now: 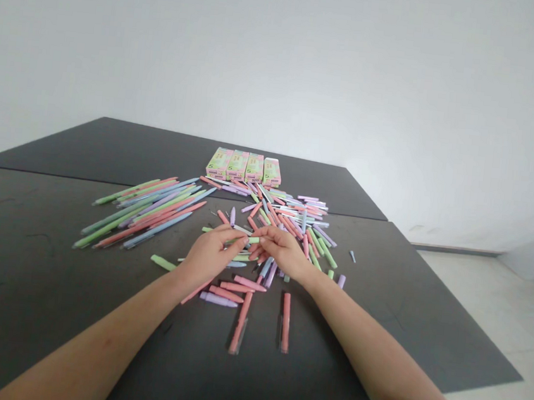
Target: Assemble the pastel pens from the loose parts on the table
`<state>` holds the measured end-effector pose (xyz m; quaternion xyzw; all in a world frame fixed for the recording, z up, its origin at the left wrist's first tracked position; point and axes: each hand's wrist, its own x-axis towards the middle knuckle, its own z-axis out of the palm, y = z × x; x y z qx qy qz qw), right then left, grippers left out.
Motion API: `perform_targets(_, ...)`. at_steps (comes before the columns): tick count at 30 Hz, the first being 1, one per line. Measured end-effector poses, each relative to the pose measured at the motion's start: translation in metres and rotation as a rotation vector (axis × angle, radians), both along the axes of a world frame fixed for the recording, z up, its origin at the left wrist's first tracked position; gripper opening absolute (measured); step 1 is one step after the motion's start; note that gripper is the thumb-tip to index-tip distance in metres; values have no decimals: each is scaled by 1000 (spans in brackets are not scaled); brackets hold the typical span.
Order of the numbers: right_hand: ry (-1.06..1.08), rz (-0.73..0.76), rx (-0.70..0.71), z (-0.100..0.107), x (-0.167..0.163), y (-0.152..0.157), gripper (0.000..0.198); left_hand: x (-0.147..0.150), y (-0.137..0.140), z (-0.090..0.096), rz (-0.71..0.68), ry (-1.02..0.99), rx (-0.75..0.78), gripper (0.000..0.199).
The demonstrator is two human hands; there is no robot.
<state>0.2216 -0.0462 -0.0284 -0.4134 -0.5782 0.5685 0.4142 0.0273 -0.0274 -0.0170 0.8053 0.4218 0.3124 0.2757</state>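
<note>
Over the pile of loose pen parts, my left hand and my right hand meet fingertip to fingertip. A light green pen piece shows between them, pinched by both hands; my fingers cover its ends. Below the hands lie short pink and purple barrels, among them a purple pen part. Nearer to me are two pink barrels with clear clips, one left of centre and one right. A green barrel lies beside my left wrist.
To the left, a bundle of long pastel pens lies slanted on the dark table. Several pink-and-green boxes stand in a row at the back. Mixed pen parts spread behind my right hand. A small blue-grey piece lies farther right.
</note>
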Motion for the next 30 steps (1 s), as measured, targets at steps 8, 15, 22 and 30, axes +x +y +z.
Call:
perform_targets(8, -134, -102, 117, 7, 12, 4, 14, -2, 6, -8, 8, -106, -91, 34)
perform_targets(15, -796, 53, 624, 20, 35, 8, 17, -2, 7, -6, 47, -143, -150, 38)
perform_targets(22, -902, 208, 663, 17, 33, 9, 16, -1, 6, -7, 30, -162, -141, 39)
perform_targets(30, -944, 224, 647, 20, 28, 2, 12, -1, 5, -4, 33, -173, -176, 41)
